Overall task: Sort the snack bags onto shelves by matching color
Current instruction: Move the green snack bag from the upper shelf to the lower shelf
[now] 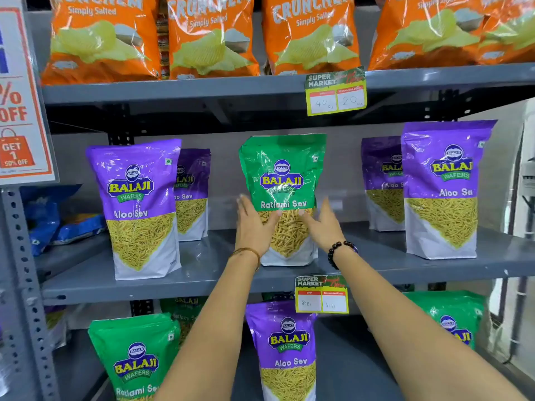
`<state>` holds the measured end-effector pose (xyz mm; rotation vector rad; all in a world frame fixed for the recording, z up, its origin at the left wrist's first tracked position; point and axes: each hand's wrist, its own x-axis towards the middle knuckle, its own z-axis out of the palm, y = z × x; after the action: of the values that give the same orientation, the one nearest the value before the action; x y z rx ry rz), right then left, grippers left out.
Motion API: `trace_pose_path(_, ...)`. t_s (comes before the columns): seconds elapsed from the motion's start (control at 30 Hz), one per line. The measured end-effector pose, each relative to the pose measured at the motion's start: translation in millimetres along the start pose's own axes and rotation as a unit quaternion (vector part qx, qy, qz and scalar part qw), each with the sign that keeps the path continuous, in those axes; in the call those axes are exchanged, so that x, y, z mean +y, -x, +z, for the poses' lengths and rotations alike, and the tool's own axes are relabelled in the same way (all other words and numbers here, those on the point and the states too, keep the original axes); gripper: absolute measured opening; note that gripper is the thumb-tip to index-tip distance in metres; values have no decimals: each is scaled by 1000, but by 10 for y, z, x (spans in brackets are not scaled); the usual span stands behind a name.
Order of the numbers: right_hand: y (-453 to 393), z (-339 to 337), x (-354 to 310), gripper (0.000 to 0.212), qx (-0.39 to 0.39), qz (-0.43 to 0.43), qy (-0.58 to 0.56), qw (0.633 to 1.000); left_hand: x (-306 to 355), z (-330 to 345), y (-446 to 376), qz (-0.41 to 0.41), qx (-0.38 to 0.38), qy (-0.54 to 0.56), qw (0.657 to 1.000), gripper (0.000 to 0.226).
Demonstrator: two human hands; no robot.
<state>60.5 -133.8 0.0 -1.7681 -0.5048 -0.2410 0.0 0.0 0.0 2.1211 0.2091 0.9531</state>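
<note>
A green Ratlami Sev bag stands upright in the middle of the grey middle shelf, between purple Aloo Sev bags at the left and right. My left hand lies against the green bag's lower left with its fingers spread. At the bag's lower right is my right hand, fingers extended and touching its edge. Neither hand is closed around the bag. On the shelf below, a purple Aloo Sev bag stands between green bags.
Orange Crunchem bags fill the top shelf. Blue bags lie on a neighbouring shelf at the left, under a discount sign. Price tags hang from the shelf edges. More purple bags stand further back.
</note>
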Motion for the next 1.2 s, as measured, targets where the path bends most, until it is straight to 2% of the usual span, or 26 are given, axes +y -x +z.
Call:
trace_pose_path(0.03,-4,20,22,82,-17,35,-39,998,-5,0,9,-30,-16,39,999,95)
trace_pose_path(0.1,-33,49,97,66,-60,60,-72,994,-51,27,-2,-65,-54,79,993,91)
trace_pose_path(0.13,-71,57,176,59,-58,53,-84,993,-88,38,-7,-58,-53,84,993,82)
trace_pose_path(0.2,-81,63,260,62,-50,48,-89,994,-110,53,7,-58,-40,91,993,65)
trace_pose_path(0.23,-50,53,239,65,-42,39,-93,994,-128,62,-6,-57,-33,93,994,63)
trace_pose_path(0.33,69,-9,127,50,-26,31,-101,994,-124,54,-3,-58,-3,96,994,64)
trace_pose_path(0.47,139,-96,83,55,-30,1,-96,995,-122,-2,30,-46,10,111,993,61)
trace_pose_path(0.7,348,-370,93,61,-19,-54,-108,992,49,-126,320,4,28,197,980,62)
trace_pose_path(0.83,622,-587,100,54,-12,-89,-102,991,179,-119,620,30,30,224,974,66)
trace_pose_path(0.93,847,-742,118,50,-7,-96,-104,990,238,-66,884,31,40,241,969,71)
trace_pose_path(1.03,1083,-874,190,51,2,-96,-82,992,251,21,1192,26,42,260,964,65)
trace_pose_path(1.2,1494,-1026,515,57,8,-60,-65,996,72,306,1693,6,26,282,959,62)
